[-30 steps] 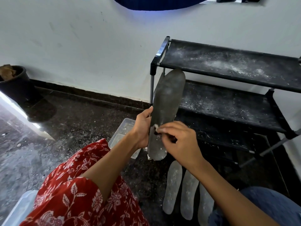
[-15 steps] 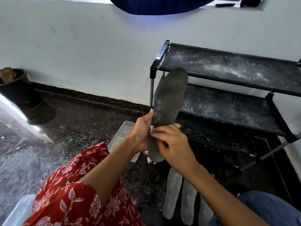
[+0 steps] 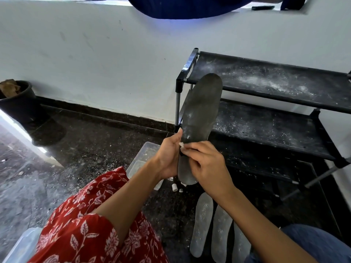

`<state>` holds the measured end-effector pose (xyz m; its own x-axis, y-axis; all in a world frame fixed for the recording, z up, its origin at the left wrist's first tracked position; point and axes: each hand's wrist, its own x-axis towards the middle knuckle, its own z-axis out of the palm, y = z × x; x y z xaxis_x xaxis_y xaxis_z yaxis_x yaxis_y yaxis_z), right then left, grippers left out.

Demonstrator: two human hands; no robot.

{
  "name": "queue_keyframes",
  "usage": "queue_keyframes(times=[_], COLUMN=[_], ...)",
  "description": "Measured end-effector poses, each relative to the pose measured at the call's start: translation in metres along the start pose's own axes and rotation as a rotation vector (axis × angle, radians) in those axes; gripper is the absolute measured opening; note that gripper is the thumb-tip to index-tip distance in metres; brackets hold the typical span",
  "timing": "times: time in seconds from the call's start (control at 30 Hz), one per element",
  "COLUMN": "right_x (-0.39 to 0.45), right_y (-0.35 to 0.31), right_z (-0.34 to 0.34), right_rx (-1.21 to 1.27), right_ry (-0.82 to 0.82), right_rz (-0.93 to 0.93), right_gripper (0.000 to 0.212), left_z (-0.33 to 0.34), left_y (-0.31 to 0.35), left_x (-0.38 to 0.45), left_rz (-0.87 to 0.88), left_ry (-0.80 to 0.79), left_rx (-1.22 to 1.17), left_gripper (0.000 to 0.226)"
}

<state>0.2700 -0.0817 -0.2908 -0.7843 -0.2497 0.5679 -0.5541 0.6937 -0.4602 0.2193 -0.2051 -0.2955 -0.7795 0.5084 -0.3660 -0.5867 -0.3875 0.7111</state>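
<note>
Three pale insoles [image 3: 202, 223] lay on the floor [image 3: 91, 149] nearby. Above them the left hand [image 3: 168, 156] gripped the dark insole [image 3: 201, 114] by its edge, holding it upright, and the right hand [image 3: 206, 166] pinched a small white piece [image 3: 181, 144] against it. Behind stood a dusty black rack [image 3: 266, 82].

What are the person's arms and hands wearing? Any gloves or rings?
No gloves. The left hand and right hand are bare, with no rings, watch or bracelet showing. The left forearm and right forearm show no sleeves. Below them are red cloth printed with white flowers and blue cloth.
</note>
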Motion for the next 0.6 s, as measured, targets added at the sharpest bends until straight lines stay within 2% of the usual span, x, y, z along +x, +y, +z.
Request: queue_keyframes(times=[0.13,0.3,0.4,0.6], right_x=[-0.0028,0.001,0.001,-0.0065], right_y=[-0.002,0.0025,0.0044,-0.0009], right_z=[0.0001,-0.0009,-0.0012,0.0008], right_rx=[0.027,-0.01,-0.035,0.038], right_ry=[-0.094,0.069,-0.001,-0.171], right_rz=[-0.03,-0.039,-0.046,-0.056], right_gripper=[0.018,0.021,0.026,0.02], left_z=[-0.0006,0.0002,-0.0003,-0.0007], left_y=[0.0023,0.0028,0.0029,0.0042], left_x=[0.0,0.0008,0.0018,-0.0012], left_rz=[0.014,0.027,0.035,0.002], left_ry=[-0.004,0.001,0.016,0.007], left_rx=[0.007,0.013,0.021,0.034], left_gripper=[0.066,0.061,0.061,0.069])
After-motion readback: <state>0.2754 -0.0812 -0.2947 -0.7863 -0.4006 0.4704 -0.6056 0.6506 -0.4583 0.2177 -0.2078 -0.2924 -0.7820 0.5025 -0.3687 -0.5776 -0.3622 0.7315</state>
